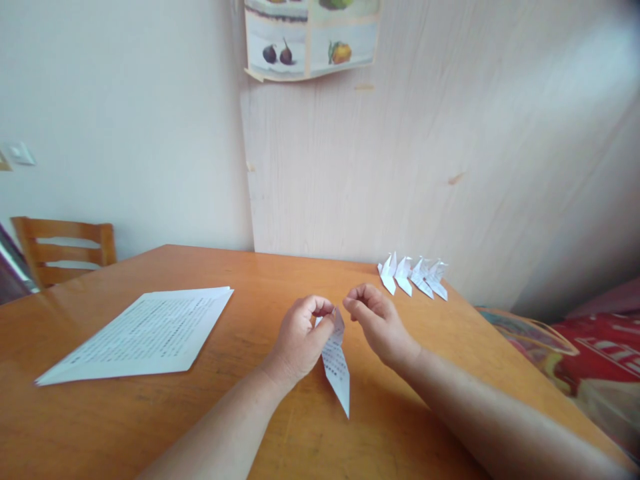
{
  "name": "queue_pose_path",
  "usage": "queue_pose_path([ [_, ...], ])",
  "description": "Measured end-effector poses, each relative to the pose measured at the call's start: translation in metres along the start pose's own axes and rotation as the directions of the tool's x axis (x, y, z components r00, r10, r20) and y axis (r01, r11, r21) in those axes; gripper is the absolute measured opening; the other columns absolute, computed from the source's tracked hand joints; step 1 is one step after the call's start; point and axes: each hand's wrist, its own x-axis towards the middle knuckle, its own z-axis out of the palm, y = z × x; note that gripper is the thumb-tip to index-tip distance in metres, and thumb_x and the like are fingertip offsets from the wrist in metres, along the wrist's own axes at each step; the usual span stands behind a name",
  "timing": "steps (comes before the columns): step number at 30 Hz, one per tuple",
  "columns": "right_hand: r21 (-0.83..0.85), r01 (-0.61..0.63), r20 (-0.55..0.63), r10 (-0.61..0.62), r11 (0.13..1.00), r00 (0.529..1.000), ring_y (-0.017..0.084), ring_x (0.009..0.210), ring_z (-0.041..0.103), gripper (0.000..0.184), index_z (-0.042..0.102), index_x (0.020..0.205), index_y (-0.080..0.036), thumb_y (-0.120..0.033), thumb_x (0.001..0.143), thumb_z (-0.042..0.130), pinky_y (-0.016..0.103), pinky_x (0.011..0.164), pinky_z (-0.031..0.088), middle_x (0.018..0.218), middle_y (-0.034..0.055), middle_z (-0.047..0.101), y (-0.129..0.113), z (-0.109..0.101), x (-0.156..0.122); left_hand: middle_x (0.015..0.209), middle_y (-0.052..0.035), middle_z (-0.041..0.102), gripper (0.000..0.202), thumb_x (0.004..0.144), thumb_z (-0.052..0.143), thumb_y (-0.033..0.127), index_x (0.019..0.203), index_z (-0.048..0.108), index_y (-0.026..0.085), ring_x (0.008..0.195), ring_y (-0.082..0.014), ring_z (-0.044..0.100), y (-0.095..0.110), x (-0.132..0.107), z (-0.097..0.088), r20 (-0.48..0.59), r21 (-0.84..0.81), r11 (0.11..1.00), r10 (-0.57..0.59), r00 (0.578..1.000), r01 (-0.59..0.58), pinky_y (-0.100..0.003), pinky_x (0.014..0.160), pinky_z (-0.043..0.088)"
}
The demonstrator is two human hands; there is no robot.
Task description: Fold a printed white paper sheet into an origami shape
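Observation:
My left hand pinches a white paper crane with printed text, near its upper end. One long pointed wing of it hangs down toward me, and part of the folded paper is hidden behind my fingers. Close by on the right, my right hand is closed with thumb and forefinger together, a small gap from the paper's tip. Nothing shows between those fingers.
On the wooden table, a stack of printed sheets lies at left. Several folded paper cranes stand in a row at the back right, by the wall. A wooden chair is beyond the left edge; a red bag is at right.

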Motion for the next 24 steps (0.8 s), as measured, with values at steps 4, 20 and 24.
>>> queue_pose_path([
  [4, -0.044, 0.012, -0.083, -0.015, 0.999, 0.996, 0.021, 0.096, 0.059, 0.037, 0.06, 0.108, -0.019, -0.044, 0.083, 0.069, 0.037, 0.086, 0.047, 0.1, 0.0059, 0.064, 0.006, -0.003, 0.003, 0.086, -0.0035, 0.069, 0.01, 0.086, 0.061, 0.028, 0.088, 0.065, 0.019, 0.081, -0.0187, 0.063, -0.001, 0.002, -0.002, 0.027, -0.105, 0.99, -0.086, 0.996, 0.088, -0.031, 0.078, 0.048],
  [20, 0.047, -0.104, 0.301, 0.085, 0.993, 0.95, 0.013, 0.067, 0.053, 0.026, 0.062, 0.08, -0.018, -0.043, 0.084, 0.07, 0.027, 0.062, 0.042, 0.074, -0.0007, 0.061, 0.017, 0.006, -0.004, 0.086, -0.0021, 0.066, 0.011, 0.083, 0.064, 0.028, 0.088, 0.066, 0.018, 0.082, -0.0175, 0.058, -0.002, 0.006, -0.008, 0.077, -0.2, 0.965, -0.158, 0.984, 0.17, -0.029, 0.077, 0.045],
  [24, -0.031, -0.03, 0.263, 0.037, 0.999, 0.964, 0.013, 0.065, 0.052, 0.024, 0.061, 0.076, -0.018, -0.039, 0.086, 0.067, 0.025, 0.059, 0.04, 0.07, -0.0013, 0.06, 0.016, 0.007, -0.005, 0.086, -0.0024, 0.067, 0.015, 0.084, 0.065, 0.032, 0.088, 0.067, 0.018, 0.081, -0.0177, 0.057, -0.002, 0.007, -0.01, 0.086, -0.167, 0.972, -0.15, 0.985, 0.163, -0.029, 0.075, 0.045],
])
